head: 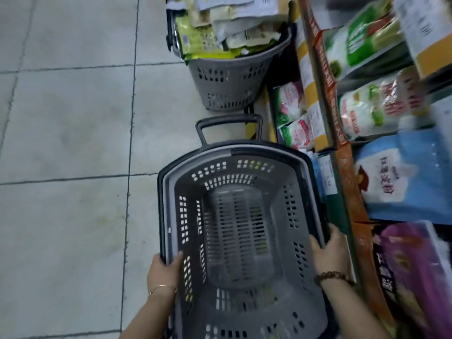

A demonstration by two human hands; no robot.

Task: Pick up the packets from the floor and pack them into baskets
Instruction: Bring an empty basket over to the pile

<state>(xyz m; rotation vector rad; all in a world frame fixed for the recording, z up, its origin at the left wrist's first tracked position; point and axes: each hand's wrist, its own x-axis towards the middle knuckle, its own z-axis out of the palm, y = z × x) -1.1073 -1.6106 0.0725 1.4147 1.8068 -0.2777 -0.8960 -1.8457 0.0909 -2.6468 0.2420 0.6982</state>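
I hold an empty grey basket (288,209) with slotted walls in front of me, its dark handle pointing away. My left hand (164,270) grips its left rim, thumb inside. My right hand (329,250) grips its right rim. Farther off stands a second grey basket (227,79), heaped above its rim with green, white and beige packets (227,25). No loose packets show on the floor.
Store shelves (342,152) run along the right side, stacked with bagged goods in white, green, blue and purple. Light tiled floor (73,167) stretches to the left. The held basket sits close against the shelf edge.
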